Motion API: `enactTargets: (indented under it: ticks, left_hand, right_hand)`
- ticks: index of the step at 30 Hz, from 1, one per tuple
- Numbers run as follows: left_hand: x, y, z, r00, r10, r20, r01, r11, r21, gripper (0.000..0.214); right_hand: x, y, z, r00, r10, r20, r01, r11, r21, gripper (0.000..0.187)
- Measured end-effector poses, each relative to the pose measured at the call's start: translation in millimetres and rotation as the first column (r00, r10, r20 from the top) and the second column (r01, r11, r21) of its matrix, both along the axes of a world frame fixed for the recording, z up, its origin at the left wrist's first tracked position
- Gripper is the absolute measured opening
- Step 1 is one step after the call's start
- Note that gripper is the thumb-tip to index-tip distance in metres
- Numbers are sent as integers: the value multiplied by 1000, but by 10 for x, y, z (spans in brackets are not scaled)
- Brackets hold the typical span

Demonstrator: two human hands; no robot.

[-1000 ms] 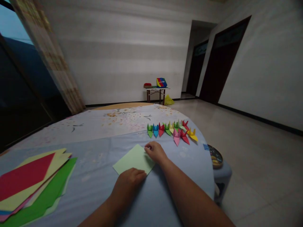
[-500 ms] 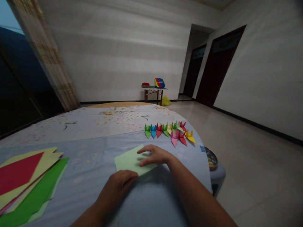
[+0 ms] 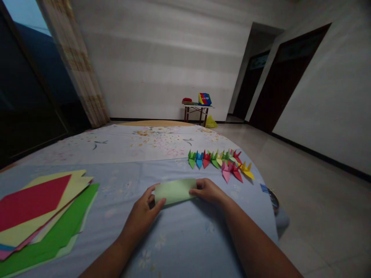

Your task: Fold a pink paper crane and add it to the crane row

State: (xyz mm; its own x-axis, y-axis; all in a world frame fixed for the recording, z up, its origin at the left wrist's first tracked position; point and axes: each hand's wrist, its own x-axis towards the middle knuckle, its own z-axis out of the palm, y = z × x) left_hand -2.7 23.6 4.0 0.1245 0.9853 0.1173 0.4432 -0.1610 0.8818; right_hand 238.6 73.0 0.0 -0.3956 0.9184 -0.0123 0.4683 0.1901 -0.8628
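Note:
A pale green sheet of paper (image 3: pixel 175 192), in a rectangular shape, is held at its two short ends just above the table. At its left end, my left hand (image 3: pixel 147 204) grips it with the thumb in front and fingers behind. My right hand (image 3: pixel 209 191) pinches the right end, its thumb on the near face. Several folded paper cranes (image 3: pixel 206 159) in green, blue, red, yellow and pink stand in rows beyond my right hand.
Stacked coloured paper sheets (image 3: pixel 34 200) lie at the left of the round table, which has a floral tablecloth (image 3: pixel 121 185). A stool (image 3: pixel 282 222) stands by the right edge. Against the far wall is a small table (image 3: pixel 198 106) carrying a colourful box (image 3: pixel 205 99).
My right hand has gone from hovering over the paper to pinching its right end. The left hand has shifted to the left end. The paper now looks like a narrower rectangle.

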Motion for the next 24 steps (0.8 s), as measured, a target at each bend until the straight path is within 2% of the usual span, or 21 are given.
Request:
enactTargets:
  ticks: [3, 7, 9, 12, 16, 19, 24]
  left_hand:
    - [27, 4, -12, 982, 83, -171, -78, 996, 38, 58]
    - [80, -12, 1, 924, 177, -340, -153, 984, 96, 67]
    - [95, -25, 6, 891, 156, -426, -131, 987, 88, 62]
    - [106, -58, -8, 838, 126, -531, -98, 992, 80, 57]
    - [110, -118, -36, 717, 144, -682, -45, 986, 161, 52]
    - [99, -149, -20, 644, 108, -758, 27, 986, 164, 41]
    - [63, -152, 25, 608, 89, -789, 65, 985, 161, 35]
  right_hand:
    - [9, 1, -22, 994, -94, 62, 90, 993, 73, 18]
    - [16, -44, -7, 989, -114, 97, 108, 992, 58, 46]
    - [16, -68, 6, 989, -98, 107, 96, 995, 30, 55]
    - [15, -90, 23, 986, -80, 149, 81, 997, 0, 57]
    - [4, -110, 32, 971, -82, 227, 81, 997, 15, 58]
    - [-11, -130, 30, 953, -100, 286, 93, 995, 39, 59]
    - [-29, -161, 30, 939, -129, 319, 113, 991, 66, 59]
